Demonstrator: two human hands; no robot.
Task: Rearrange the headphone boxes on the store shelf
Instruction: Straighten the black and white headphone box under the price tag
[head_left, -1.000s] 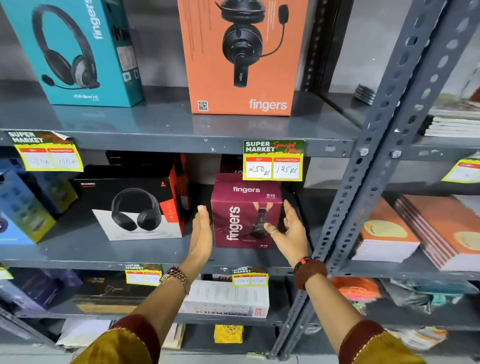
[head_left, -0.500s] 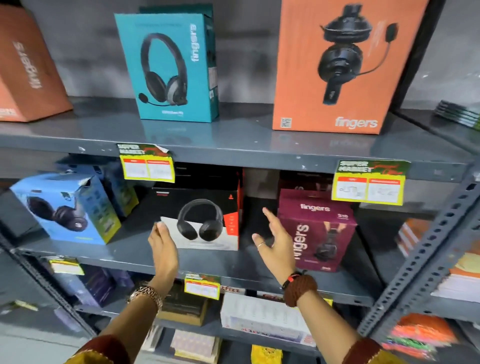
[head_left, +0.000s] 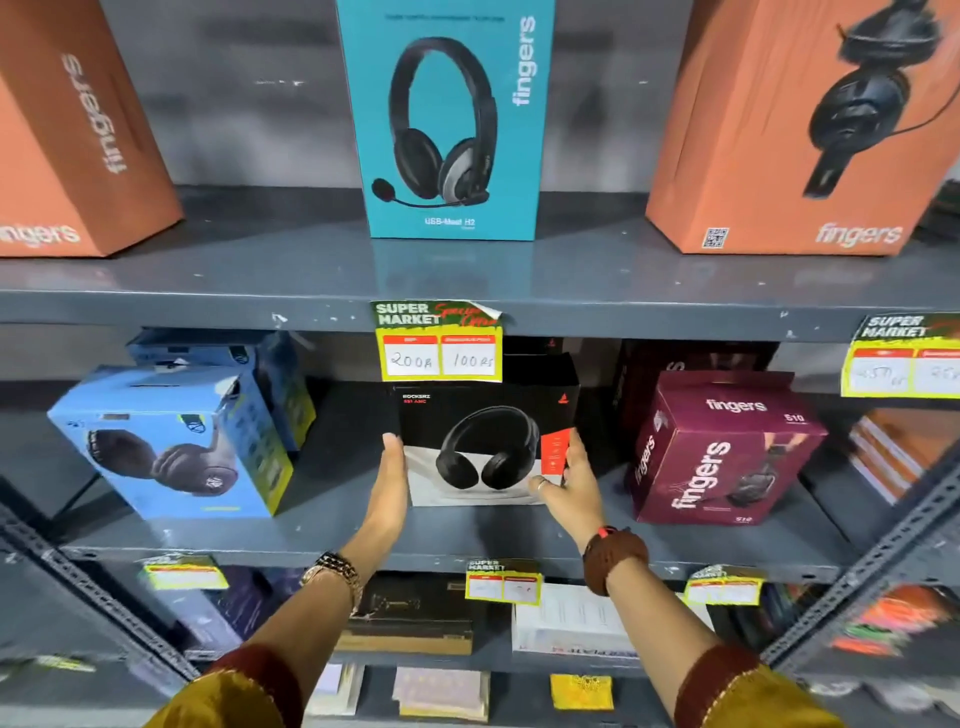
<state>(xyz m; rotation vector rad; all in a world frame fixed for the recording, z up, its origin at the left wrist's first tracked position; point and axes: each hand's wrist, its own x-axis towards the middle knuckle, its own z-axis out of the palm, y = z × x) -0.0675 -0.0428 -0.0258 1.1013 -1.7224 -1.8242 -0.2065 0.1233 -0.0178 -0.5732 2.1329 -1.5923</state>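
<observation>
A black and white headphone box (head_left: 485, 441) stands at the middle of the second shelf (head_left: 467, 540). My left hand (head_left: 390, 480) presses flat against its left side, and my right hand (head_left: 570, 480) grips its right side. A maroon "fingers" box (head_left: 722, 452) sits to the right, turned at an angle. To the left rests a blue headphone box (head_left: 171, 441), also angled. On the top shelf (head_left: 467, 275) stand a teal box (head_left: 449, 119) and two orange boxes (head_left: 800, 124), (head_left: 72, 130).
Yellow price tags (head_left: 441, 345) hang from the shelf edges. More boxes sit behind the front row. Lower shelves hold books and small boxes (head_left: 571, 618). A perforated grey upright (head_left: 872, 571) slants at the right, with stacked notebooks (head_left: 893, 452) beyond it.
My view swung left from the maroon box. Both hands left the maroon box, moved to the black and white box and closed on its two sides.
</observation>
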